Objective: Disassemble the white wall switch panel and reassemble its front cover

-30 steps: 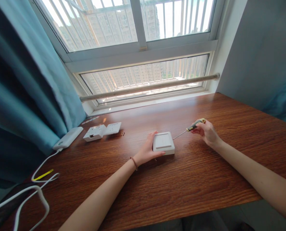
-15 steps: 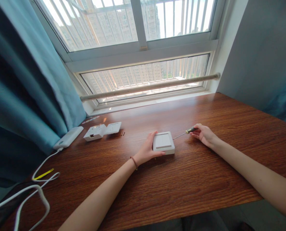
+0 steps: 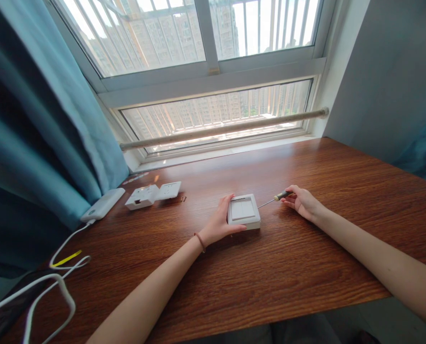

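Note:
A white square wall switch (image 3: pixel 244 210) with a wide rocker rests on the wooden table. My left hand (image 3: pixel 220 220) grips it from the left, thumb along the near side and fingers at the far left corner. The switch's outer frame stands a little proud of the rocker. My right hand (image 3: pixel 302 203) holds a screwdriver (image 3: pixel 282 195) by its dark and yellowish handle. The screwdriver's thin shaft points left, its tip at the right side of the switch, seemingly in the seam under the frame.
Left of the switch lie a white box (image 3: pixel 141 197), a white socket plate (image 3: pixel 168 190) and small screws (image 3: pixel 183 198). A white power strip or adapter (image 3: pixel 103 205) with a white cable (image 3: pixel 66 294) and yellow strip (image 3: pixel 68 258) sits by the blue curtain (image 3: pixel 72 119).
The switch's outer frame has lifted slightly around the rocker, which now looks sunken. The screwdriver has shifted a little left and its handle has tilted. My left hand keeps its place.

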Action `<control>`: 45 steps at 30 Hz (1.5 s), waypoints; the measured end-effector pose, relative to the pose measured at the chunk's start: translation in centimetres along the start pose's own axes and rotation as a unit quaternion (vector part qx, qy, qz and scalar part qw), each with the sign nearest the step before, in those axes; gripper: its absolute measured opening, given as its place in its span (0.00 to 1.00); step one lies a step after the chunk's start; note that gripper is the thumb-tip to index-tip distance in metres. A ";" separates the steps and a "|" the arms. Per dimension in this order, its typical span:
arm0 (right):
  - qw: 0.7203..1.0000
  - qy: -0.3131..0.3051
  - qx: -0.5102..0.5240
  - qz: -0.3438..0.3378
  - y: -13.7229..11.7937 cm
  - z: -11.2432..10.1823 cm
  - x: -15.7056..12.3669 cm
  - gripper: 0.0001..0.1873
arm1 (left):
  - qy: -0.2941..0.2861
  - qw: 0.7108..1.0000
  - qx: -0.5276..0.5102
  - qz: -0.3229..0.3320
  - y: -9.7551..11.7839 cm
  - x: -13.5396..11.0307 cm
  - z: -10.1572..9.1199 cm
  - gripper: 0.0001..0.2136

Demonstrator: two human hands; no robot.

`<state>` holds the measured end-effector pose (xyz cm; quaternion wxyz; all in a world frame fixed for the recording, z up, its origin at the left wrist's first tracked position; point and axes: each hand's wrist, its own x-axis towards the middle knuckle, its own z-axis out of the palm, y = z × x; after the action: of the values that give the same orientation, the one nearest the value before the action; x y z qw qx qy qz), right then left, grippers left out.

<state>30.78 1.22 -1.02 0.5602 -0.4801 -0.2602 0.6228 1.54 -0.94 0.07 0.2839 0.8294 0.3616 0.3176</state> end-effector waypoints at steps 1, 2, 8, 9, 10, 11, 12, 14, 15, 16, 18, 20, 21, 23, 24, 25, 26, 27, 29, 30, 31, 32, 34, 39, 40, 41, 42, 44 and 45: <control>1.000 0.002 0.001 0.000 -0.1 0.0 0.0 0.04 | 0.003 1.000 -0.002 0.002 0.0 0.0 0.0 0.42; 1.000 0.003 0.002 0.001 -0.1 0.0 -0.1 0.04 | 0.005 1.000 -0.003 0.003 0.0 0.0 0.0 0.42; 1.000 -0.001 0.006 0.000 -0.4 0.3 -0.3 0.04 | 0.010 1.000 -0.002 0.006 0.1 -0.1 -0.1 0.41; 1.000 -0.004 0.005 -0.003 -0.4 0.4 -0.4 0.04 | 0.011 1.000 -0.003 0.006 0.1 -0.1 -0.1 0.41; 1.000 -0.006 0.003 -0.006 -0.5 0.4 -0.4 0.04 | 0.013 1.000 -0.004 0.005 0.1 -0.2 -0.1 0.41; 1.000 -0.009 0.000 -0.011 -0.5 0.4 -0.5 0.04 | 0.016 1.000 -0.006 0.004 0.1 -0.2 -0.1 0.41; 1.000 -0.011 -0.006 -0.016 -0.6 0.5 -0.5 0.04 | 0.021 1.000 -0.010 0.003 0.1 -0.2 -0.2 0.40; 0.999 -0.017 -0.022 -0.030 -0.7 0.5 -0.7 0.04 | 0.036 0.999 -0.019 0.002 0.0 -0.3 -0.2 0.39; 0.998 -0.020 -0.033 -0.040 -0.7 0.5 -0.7 0.05 | 0.047 0.999 -0.026 0.001 0.0 -0.3 -0.2 0.39; 0.997 -0.021 -0.045 -0.051 -0.8 0.5 -0.8 0.05 | 0.058 0.998 -0.034 -0.002 0.0 -0.4 -0.2 0.38; 0.994 -0.020 -0.075 -0.078 -0.8 0.6 -0.8 0.07 | 0.079 0.995 -0.051 -0.012 -0.1 -0.4 -0.2 0.37; 0.987 -0.018 -0.115 -0.108 -0.7 0.6 -0.8 0.09 | 0.096 0.993 -0.070 -0.022 -0.3 -0.4 -0.2 0.36; 0.982 -0.016 -0.141 -0.122 -0.6 0.6 -0.8 0.10 | 0.101 0.991 -0.079 -0.025 -0.3 -0.4 -0.2 0.36; 0.967 -0.014 -0.205 -0.151 -0.5 0.6 -0.8 0.11 | 0.108 0.989 -0.092 -0.029 -0.4 -0.4 -0.1 0.35; 0.956 -0.013 -0.241 -0.165 -0.4 0.6 -0.8 0.11 | 0.109 0.989 -0.097 -0.031 -0.4 -0.4 -0.1 0.35; 0.943 -0.012 -0.279 -0.181 -0.3 0.6 -0.8 0.12 | 0.110 0.988 -0.099 -0.033 -0.5 -0.4 0.0 0.35; 0.927 -0.011 -0.316 -0.199 -0.3 0.6 -0.9 0.13 | 0.110 0.988 -0.101 -0.035 -0.5 -0.4 0.0 0.35; 0.910 -0.009 -0.353 -0.218 -0.3 0.6 -1.0 0.14 | 0.111 0.988 -0.101 -0.036 -0.5 -0.4 0.0 0.35; 0.870 -0.002 -0.420 -0.257 -0.3 0.6 -1.2 0.14 | 0.110 0.988 -0.099 -0.036 -0.4 -0.4 0.0 0.35; 0.850 0.001 -0.451 -0.274 -0.3 0.7 -1.4 0.13 | 0.110 0.988 -0.097 -0.035 -0.4 -0.4 0.0 0.35; 0.830 0.002 -0.479 -0.287 -0.4 0.7 -1.5 0.13 | 0.110 0.989 -0.095 -0.034 -0.4 -0.4 0.0 0.35; 0.811 0.001 -0.505 -0.295 -0.4 0.8 -1.6 0.13 | 0.108 0.989 -0.091 -0.033 -0.4 -0.4 0.0 0.35; 0.778 -0.004 -0.551 -0.303 -0.4 0.9 -1.8 0.12 | 0.106 0.991 -0.080 -0.029 -0.3 -0.4 0.0 0.36; 0.719 -0.001 -0.627 -0.299 -0.2 1.0 -2.0 0.12 | 0.099 0.993 -0.066 -0.017 -0.1 -0.5 -0.1 0.36; 0.711 0.003 -0.637 -0.297 -0.2 1.1 -2.1 0.12 | 0.098 0.993 -0.065 -0.016 -0.1 -0.6 -0.1 0.36; 0.704 0.006 -0.646 -0.295 -0.1 1.1 -2.1 0.13 | 0.096 0.993 -0.062 -0.015 0.0 -0.6 -0.1 0.36; 0.698 0.009 -0.653 -0.293 -0.1 1.1 -2.2 0.13 | 0.095 0.994 -0.058 -0.013 0.1 -0.6 -0.2 0.37; 0.687 0.016 -0.666 -0.289 0.0 1.1 -2.2 0.14 | 0.091 0.995 -0.040 -0.003 0.3 -0.6 -0.2 0.37; 0.682 0.019 -0.672 -0.287 0.1 1.1 -2.3 0.16 | 0.088 0.996 -0.026 0.006 0.5 -0.6 -0.3 0.38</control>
<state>29.57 -0.69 0.08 0.2432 -0.6413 -0.7234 0.0796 1.25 -1.62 0.41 0.2703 0.7926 0.3719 0.4005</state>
